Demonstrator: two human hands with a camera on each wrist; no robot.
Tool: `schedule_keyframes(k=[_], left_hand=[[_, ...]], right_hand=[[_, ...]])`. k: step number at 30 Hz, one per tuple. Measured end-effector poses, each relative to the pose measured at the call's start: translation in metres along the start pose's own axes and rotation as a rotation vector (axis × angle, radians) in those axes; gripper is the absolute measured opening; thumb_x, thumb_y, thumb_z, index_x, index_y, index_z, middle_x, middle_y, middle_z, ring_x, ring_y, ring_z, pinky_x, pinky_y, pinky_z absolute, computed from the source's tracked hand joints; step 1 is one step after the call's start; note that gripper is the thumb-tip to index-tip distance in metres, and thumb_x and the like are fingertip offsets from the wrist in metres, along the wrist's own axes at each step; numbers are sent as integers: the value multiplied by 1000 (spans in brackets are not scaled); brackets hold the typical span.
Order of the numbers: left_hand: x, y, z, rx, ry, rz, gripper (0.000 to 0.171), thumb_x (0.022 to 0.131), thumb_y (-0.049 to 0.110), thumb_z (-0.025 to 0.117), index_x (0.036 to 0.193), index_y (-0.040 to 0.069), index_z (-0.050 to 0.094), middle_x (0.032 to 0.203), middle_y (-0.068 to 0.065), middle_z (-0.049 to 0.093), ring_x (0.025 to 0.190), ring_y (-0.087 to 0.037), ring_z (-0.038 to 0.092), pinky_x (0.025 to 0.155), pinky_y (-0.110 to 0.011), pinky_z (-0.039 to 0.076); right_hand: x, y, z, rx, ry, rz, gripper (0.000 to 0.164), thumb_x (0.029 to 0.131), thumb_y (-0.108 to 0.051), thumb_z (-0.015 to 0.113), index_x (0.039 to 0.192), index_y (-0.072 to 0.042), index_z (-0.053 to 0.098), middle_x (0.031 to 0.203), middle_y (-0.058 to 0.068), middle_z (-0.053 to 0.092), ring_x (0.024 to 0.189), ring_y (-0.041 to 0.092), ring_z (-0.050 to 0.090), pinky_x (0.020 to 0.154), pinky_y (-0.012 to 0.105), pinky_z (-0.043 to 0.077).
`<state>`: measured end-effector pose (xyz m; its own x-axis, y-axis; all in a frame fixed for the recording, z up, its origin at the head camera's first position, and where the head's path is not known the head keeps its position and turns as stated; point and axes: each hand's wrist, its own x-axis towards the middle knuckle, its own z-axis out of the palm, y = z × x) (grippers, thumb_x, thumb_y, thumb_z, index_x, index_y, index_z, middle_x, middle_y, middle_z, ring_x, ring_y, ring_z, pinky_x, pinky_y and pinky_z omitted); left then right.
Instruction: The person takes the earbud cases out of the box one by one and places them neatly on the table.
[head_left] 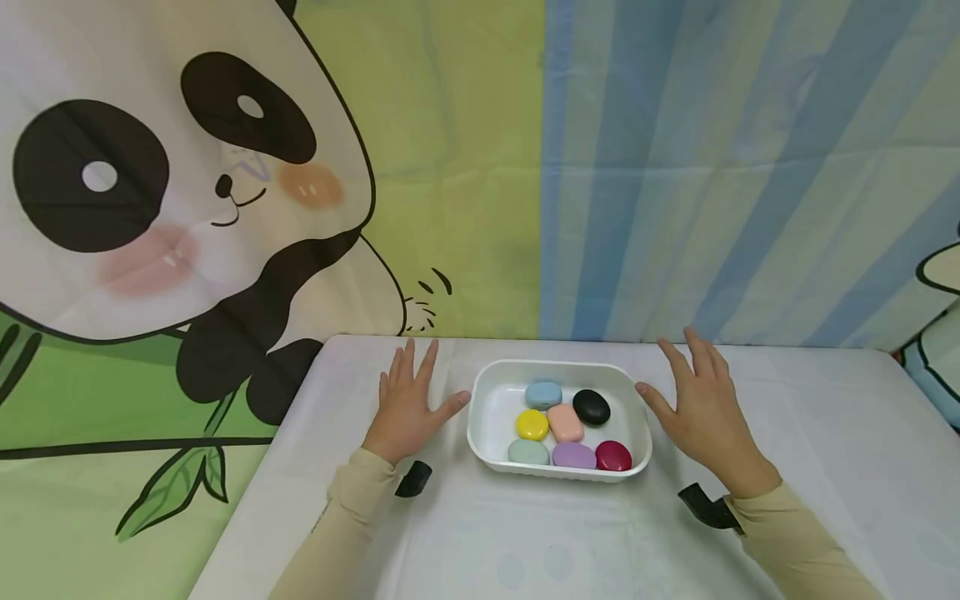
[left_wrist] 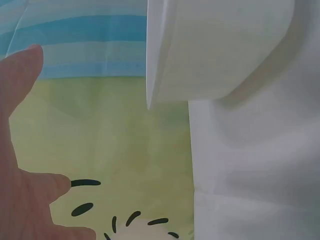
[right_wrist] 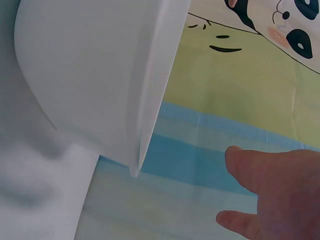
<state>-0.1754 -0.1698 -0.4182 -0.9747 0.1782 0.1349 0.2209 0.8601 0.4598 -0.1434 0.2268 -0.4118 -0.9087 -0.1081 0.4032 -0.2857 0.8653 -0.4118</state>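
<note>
A white rectangular tray [head_left: 487, 467] with rounded corners stands on the table. In it lie several smooth, pebble-like pieces: light blue [head_left: 543, 395], black [head_left: 591, 407], yellow [head_left: 532, 425], peach [head_left: 566, 423], pale green [head_left: 528, 452], purple [head_left: 574, 455] and dark red [head_left: 613, 456]. My left hand [head_left: 408, 408] is spread to the left of the tray, its thumb near the rim. To the right, my right hand [head_left: 701, 408] is spread too, thumb close to the rim. Neither hand holds anything. Both wrist views show the tray's outer wall [left_wrist: 225, 50] beside the fingers.
White cloth covers the table [head_left: 525, 542]. Behind its far edge hangs a printed backdrop [head_left: 465, 167] with a panda and blue stripes. A black strap piece shows at the left wrist [head_left: 414, 479] and another at the right wrist [head_left: 708, 507].
</note>
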Motion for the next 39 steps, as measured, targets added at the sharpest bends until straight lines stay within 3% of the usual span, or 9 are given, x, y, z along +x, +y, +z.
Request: schedule_keyframes(k=[19, 32, 39], left_hand=[[-8, 27, 29, -156, -7, 27, 95, 91, 69, 57, 163, 23, 14, 168, -17, 5, 153, -37, 2, 118, -63, 7], [-13, 51, 44, -218, -34, 29, 94, 92, 64, 59, 163, 21, 15, 168, -18, 5, 153, -38, 3, 119, -61, 7], [-19, 56, 55, -276, -52, -1, 104, 84, 65, 69, 163, 22, 17, 168, -15, 5, 153, -37, 2, 118, -63, 10]], right_hand=[[2, -31, 30, 95, 0, -69, 73, 87, -15, 79, 148, 0, 43, 154, 33, 28, 137, 57, 26, 105, 70, 28], [3, -45, 46, 128, -82, 3, 70, 87, -14, 78, 146, 0, 44, 153, 30, 30, 135, 55, 29, 101, 68, 39], [4, -50, 57, 119, -94, -43, 63, 87, -9, 78, 140, 4, 48, 144, 32, 39, 129, 54, 36, 101, 65, 42]])
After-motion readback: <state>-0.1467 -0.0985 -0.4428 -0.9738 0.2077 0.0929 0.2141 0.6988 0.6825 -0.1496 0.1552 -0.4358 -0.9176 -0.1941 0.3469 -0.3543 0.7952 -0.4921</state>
